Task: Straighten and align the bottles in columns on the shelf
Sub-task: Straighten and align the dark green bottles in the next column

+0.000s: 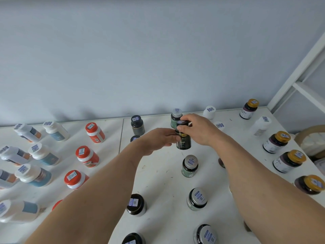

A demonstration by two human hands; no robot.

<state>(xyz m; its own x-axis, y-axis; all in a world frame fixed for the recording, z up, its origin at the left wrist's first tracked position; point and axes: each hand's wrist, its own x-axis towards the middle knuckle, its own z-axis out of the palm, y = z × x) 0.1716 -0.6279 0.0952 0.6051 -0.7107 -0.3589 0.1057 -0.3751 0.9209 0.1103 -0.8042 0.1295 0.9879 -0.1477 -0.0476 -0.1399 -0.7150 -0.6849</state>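
Note:
A dark bottle with a black cap (183, 140) stands upright near the back middle of the white shelf (165, 180). My left hand (158, 140) holds its body from the left side. My right hand (197, 128) grips its cap from above and the right. Directly behind it stands a grey-capped green bottle (176, 117), partly hidden by my right hand. Two more grey-capped bottles (190, 166) (197, 199) stand in a line in front of it. Black-capped bottles (137, 125) (136, 205) form a column to the left.
Red-capped bottles (87, 156) and white bottles (43, 154) stand in columns on the left shelf panel. Gold-capped dark bottles (288, 161) line the right edge, with white bottles (209, 112) near the back. The blue wall rises behind; a white frame post (299, 71) slants at right.

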